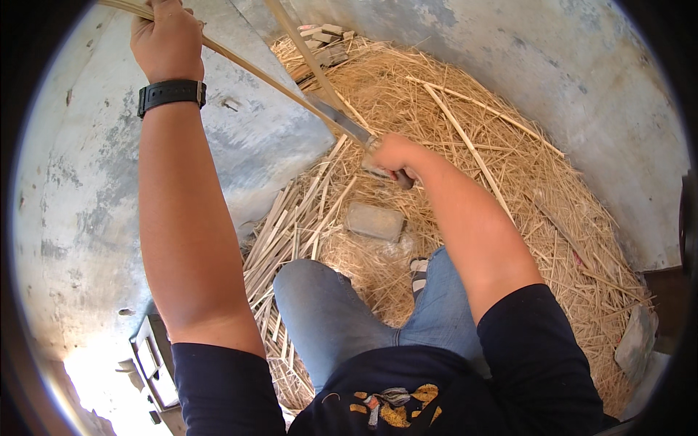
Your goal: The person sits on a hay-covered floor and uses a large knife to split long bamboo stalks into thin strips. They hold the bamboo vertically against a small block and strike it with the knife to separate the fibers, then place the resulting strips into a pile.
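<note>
Raised at the upper left, my left hand is closed around a long pale bamboo strip. This strip slants down toward my right hand. Wrapped round the handle of a large knife, my right hand holds it in front of my knees, and the dark handle end shows below the fist. The knife's grey blade points up and left, lying along the strip. A second bamboo strip comes down from the top edge and meets the blade area; whether the two strips join there is unclear.
Shavings cover the floor. Cut bamboo strips lie piled left of my knees. A block sits before me, with bricks farther off. Worn grey walls rise around, and a stone slab stands at right.
</note>
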`<state>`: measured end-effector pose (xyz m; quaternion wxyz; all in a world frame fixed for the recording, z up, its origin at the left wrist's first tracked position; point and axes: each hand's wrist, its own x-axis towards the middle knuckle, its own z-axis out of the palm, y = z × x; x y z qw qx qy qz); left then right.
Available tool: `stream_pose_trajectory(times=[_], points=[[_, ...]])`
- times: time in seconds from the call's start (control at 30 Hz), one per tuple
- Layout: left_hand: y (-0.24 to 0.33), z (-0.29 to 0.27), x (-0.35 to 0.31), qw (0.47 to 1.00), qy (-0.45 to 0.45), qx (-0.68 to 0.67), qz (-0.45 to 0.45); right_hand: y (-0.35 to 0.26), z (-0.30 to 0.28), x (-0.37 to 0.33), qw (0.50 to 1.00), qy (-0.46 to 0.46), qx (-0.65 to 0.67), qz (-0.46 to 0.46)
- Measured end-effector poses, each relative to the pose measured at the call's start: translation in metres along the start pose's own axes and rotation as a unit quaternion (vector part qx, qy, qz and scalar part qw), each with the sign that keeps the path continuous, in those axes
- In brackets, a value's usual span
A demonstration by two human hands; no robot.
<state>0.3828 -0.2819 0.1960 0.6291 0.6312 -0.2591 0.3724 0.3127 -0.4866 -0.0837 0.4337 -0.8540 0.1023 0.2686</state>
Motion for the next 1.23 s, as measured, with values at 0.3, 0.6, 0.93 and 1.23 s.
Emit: stream_pose_trajectory(times=[0.3, 0.6, 0.93, 1.23], points=[[0.002, -0.004, 0.006, 0.99, 0.01, -0.119, -0.08, -0.001, 0.036, -0.02, 0.955, 0.245, -0.145, -0.076], [0.002, -0.011, 0.002, 0.993, -0.008, -0.032, -0.111, -0.009, 0.034, -0.054, 0.965, 0.172, -0.189, -0.068], [-0.05, -0.036, 0.019, 0.985, -0.067, 0.159, 0.025, 0.021, 0.05, 0.012, 0.972, 0.149, -0.154, -0.1], [-0.019, -0.003, 0.0, 0.996, -0.018, -0.012, -0.089, 0.038, 0.039, 0.019, 0.986, -0.009, 0.164, -0.036]])
